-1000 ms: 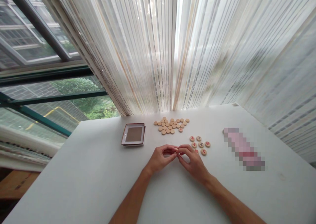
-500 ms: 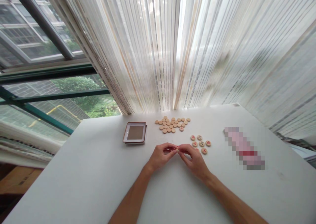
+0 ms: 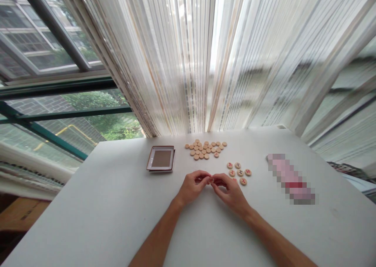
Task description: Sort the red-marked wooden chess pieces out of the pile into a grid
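Observation:
My left hand [image 3: 192, 185] and my right hand [image 3: 228, 187] meet over the white table [image 3: 117, 212], fingertips pinched together on one small round Chinese chess piece [image 3: 211, 180], mostly hidden by the fingers. To the right of my right hand lie several wooden Chinese chess pieces [image 3: 240, 173], face up with red or dark characters. One of them is partly covered by that hand. Beyond the hands a loose cluster of wooden chess pieces [image 3: 201, 151] lies on the table, nearly all showing blank sides.
A shallow square box [image 3: 161, 159] sits left of the blank pieces. On the right lies a pixelated pink object [image 3: 290, 178]. A striped curtain [image 3: 188, 63] hangs along the table's far edge, with a window [image 3: 58, 102] at left.
My fingertips have shifted slightly around the small piece between them. The pieces on the table keep their places. The curtain at right has swung.

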The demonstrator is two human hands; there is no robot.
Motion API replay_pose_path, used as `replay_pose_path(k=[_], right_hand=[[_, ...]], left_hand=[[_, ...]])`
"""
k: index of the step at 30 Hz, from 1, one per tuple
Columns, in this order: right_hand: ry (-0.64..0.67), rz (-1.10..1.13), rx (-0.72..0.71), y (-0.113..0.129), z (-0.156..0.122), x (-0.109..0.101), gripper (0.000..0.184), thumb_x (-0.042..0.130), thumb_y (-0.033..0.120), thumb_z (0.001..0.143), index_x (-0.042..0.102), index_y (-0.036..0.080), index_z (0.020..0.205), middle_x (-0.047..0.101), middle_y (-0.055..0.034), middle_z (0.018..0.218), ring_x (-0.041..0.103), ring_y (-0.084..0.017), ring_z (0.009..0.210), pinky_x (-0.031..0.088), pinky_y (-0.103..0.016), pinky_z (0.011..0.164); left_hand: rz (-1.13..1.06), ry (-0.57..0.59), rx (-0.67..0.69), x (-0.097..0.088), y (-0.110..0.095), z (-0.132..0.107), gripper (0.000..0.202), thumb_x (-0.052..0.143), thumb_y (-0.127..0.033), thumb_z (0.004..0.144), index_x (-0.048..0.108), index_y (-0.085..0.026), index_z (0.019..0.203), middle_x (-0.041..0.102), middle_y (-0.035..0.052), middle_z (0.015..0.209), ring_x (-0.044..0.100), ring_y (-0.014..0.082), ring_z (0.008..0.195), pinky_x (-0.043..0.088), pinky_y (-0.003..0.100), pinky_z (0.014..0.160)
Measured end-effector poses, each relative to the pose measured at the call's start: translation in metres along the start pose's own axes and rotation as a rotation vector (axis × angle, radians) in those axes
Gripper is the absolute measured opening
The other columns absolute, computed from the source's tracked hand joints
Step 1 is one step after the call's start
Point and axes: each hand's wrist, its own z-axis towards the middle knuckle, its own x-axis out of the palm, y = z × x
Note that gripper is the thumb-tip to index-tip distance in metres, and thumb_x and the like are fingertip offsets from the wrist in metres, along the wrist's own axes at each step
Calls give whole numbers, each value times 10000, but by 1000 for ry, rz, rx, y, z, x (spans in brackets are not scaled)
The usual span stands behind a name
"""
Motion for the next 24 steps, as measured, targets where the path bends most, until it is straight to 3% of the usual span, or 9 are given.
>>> replay_pose_path(k=[5, 14, 24], right_hand=[[-21, -5, 36, 0, 0, 1, 194, 591, 304, 943, 624, 204, 1106, 692, -79, 1023, 685, -213, 910, 593, -390, 855], [-42, 15, 56, 4, 2, -3, 223, 551, 309, 965, 638, 224, 1152, 694, -77, 1061, 689, -219, 930, 582, -387, 860], [-52, 16, 70, 5, 1, -2, 230, 570, 335, 951, 646, 225, 1138, 703, -76, 1067, 692, -225, 939, 580, -383, 860]], left_hand=[[-101, 6, -36, 1, 4, 0, 307, 644, -432, 879, 681, -152, 999, 738, 75, 913, 708, 180, 766, 583, 308, 768], [-194, 77, -53, 2, 9, -2, 363, 730, -368, 828, 588, -154, 1084, 731, 101, 952, 720, 217, 884, 572, 374, 862], [-133, 86, -26, 2, 7, -1, 364, 714, -374, 839, 621, -155, 1113, 738, 98, 969, 715, 213, 904, 566, 364, 881]])
